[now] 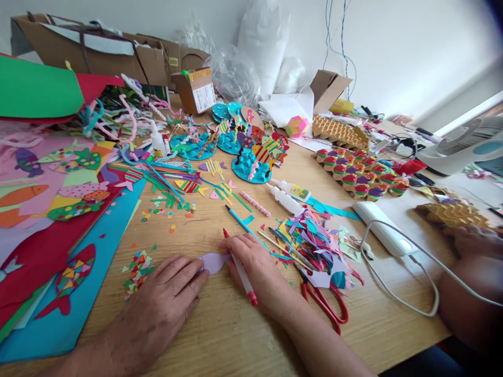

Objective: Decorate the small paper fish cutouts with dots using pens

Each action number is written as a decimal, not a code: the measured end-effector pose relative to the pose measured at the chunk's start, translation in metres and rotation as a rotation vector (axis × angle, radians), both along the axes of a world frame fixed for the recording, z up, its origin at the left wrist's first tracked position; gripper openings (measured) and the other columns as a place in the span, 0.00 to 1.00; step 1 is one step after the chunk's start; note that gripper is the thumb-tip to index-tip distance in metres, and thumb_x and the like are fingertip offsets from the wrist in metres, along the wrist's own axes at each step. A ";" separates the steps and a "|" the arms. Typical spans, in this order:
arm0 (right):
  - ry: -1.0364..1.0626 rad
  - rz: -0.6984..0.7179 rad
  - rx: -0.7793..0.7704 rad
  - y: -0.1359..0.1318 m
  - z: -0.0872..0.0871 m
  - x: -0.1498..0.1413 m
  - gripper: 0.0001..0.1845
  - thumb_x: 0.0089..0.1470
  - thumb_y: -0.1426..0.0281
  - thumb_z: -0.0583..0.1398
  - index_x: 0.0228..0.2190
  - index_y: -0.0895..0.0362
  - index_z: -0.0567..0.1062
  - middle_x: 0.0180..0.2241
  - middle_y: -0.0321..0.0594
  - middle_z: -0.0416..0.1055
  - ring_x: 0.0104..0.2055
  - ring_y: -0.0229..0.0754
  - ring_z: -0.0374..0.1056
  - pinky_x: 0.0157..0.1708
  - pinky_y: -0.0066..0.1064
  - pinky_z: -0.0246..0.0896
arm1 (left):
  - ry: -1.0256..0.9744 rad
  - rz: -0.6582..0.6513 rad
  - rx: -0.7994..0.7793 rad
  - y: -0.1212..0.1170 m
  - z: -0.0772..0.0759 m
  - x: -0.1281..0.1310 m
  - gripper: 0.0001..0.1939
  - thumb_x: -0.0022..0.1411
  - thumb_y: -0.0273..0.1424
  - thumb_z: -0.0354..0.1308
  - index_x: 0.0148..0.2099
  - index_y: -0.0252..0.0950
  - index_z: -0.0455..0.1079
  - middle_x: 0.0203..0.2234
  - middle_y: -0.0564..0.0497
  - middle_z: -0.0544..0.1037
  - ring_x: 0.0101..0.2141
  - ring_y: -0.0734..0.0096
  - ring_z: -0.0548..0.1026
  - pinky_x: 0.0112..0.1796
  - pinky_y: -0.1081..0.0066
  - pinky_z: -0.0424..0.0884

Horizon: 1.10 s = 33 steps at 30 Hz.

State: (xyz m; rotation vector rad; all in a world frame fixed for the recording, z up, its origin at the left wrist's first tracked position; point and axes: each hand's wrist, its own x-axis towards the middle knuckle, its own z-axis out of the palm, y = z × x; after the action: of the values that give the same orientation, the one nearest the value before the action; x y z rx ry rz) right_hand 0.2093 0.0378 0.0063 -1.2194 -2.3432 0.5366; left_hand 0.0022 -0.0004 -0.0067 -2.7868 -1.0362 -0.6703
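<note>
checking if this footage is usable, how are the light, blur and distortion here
Head view: light is brightest on the right, behind the fan; head view: the top right corner darkens; head view: the other person's arm at the right edge looks stretched and soft, while the left hand, right hand and pen look fairly sharp.

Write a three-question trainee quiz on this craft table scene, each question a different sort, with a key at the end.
1. Which hand holds the red-capped pen?
2. True or false: the red-handled scissors lie to the right of the right hand.
3. Choose one. The left hand touches a paper cutout coloured: (a) dark green; (b) light purple; (c) orange.

Key: 1. The right hand. 2. True. 3. (b) light purple.
</note>
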 end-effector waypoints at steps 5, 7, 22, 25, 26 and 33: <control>0.171 -0.066 0.125 -0.005 0.004 -0.003 0.08 0.52 0.78 0.54 0.33 0.57 0.71 0.29 0.42 0.72 0.32 0.41 0.67 0.33 0.30 0.61 | -0.005 0.047 -0.036 -0.004 -0.005 0.002 0.18 0.66 0.22 0.41 0.49 0.34 0.69 0.43 0.47 0.75 0.45 0.63 0.70 0.47 0.60 0.67; 0.269 -0.075 0.073 -0.010 0.006 -0.006 0.06 0.54 0.75 0.53 0.31 0.56 0.70 0.26 0.38 0.72 0.29 0.38 0.67 0.30 0.27 0.61 | 0.015 0.036 -0.032 -0.004 -0.005 0.002 0.18 0.65 0.21 0.42 0.51 0.34 0.69 0.44 0.46 0.74 0.45 0.63 0.70 0.47 0.60 0.67; 0.309 -0.146 -0.057 -0.025 -0.009 -0.023 0.04 0.49 0.75 0.51 0.27 0.54 0.62 0.20 0.32 0.64 0.20 0.34 0.60 0.22 0.23 0.55 | -0.004 0.013 0.016 0.000 0.000 -0.001 0.15 0.66 0.24 0.43 0.48 0.29 0.69 0.43 0.46 0.76 0.43 0.64 0.72 0.47 0.63 0.64; 0.311 -0.149 -0.057 -0.025 -0.011 -0.023 0.03 0.50 0.75 0.52 0.27 0.54 0.63 0.20 0.32 0.65 0.21 0.34 0.60 0.22 0.22 0.56 | -0.025 0.020 0.012 0.000 0.000 0.000 0.15 0.67 0.25 0.43 0.48 0.30 0.69 0.43 0.47 0.76 0.43 0.64 0.72 0.46 0.64 0.64; 0.310 -0.148 -0.061 -0.025 -0.012 -0.023 0.03 0.50 0.74 0.52 0.27 0.54 0.63 0.20 0.32 0.65 0.21 0.33 0.61 0.22 0.22 0.56 | -0.031 0.021 0.010 0.000 0.000 0.000 0.15 0.67 0.25 0.43 0.48 0.30 0.69 0.43 0.47 0.76 0.43 0.64 0.72 0.46 0.64 0.65; 0.353 -0.141 -0.036 -0.021 -0.012 -0.025 0.05 0.47 0.76 0.52 0.24 0.54 0.62 0.19 0.31 0.65 0.19 0.33 0.61 0.21 0.22 0.55 | -0.073 0.044 -0.015 -0.001 -0.002 0.001 0.15 0.67 0.25 0.42 0.47 0.31 0.70 0.43 0.47 0.76 0.43 0.63 0.72 0.46 0.62 0.66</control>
State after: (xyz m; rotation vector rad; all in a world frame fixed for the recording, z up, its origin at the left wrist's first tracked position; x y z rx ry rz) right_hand 0.1839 0.0168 -0.0062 -1.1854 -1.9462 0.6862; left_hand 0.0029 -0.0013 -0.0089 -2.7622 -1.1171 -0.7673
